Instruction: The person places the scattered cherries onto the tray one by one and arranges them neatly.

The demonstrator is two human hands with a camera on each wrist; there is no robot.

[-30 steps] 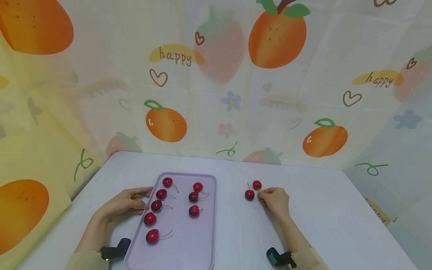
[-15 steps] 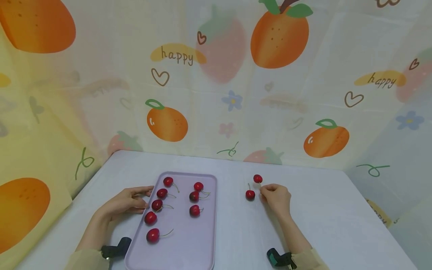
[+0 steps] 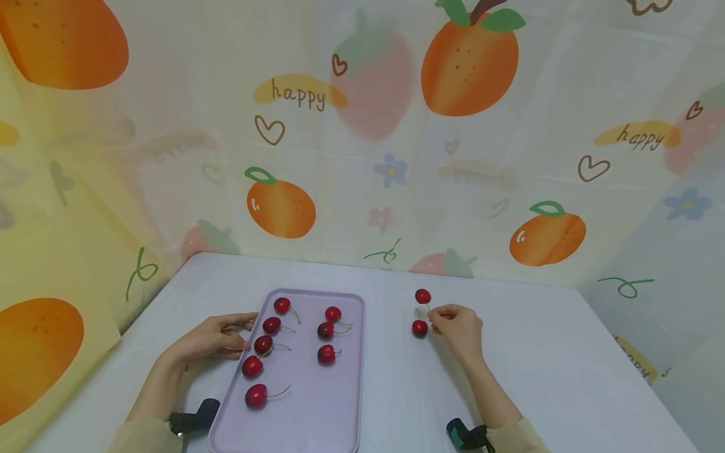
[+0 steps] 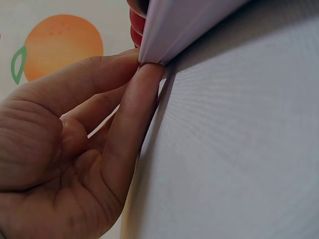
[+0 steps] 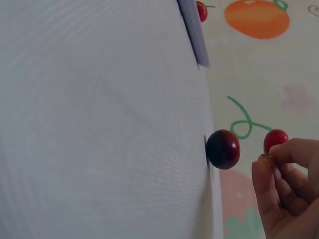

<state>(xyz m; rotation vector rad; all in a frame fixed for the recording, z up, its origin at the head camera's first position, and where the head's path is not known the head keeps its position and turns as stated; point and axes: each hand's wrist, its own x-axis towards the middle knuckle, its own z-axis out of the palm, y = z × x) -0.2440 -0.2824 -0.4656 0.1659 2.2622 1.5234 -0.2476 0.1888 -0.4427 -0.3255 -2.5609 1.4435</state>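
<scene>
My right hand [image 3: 460,330] pinches the stem of a red cherry [image 3: 423,296] between thumb and fingertips. In the right wrist view that held cherry [image 5: 275,141] hangs beyond the fingertips, clear of the table. Just below it in the head view, a second cherry [image 3: 420,328] rests on the table with its stem pointing up. My left hand [image 3: 212,340] holds the left edge of a pale purple tray [image 3: 317,415]; up close, the thumb and a finger [image 4: 144,94] meet at the rim. Several stemmed cherries lie in the tray, including one [image 3: 256,396] nearest me.
The white table [image 3: 544,371] extends to the right of the tray. Behind it hangs a cloth [image 3: 340,220] printed with oranges, strawberries and "happy". A dark wrist device [image 3: 195,416] sits by the tray's lower left side, another [image 3: 470,435] on the right wrist.
My right hand has lifted the pinched cherry off the table beside the other one, then moved slightly left with it. The left hand and tray stay in place.
</scene>
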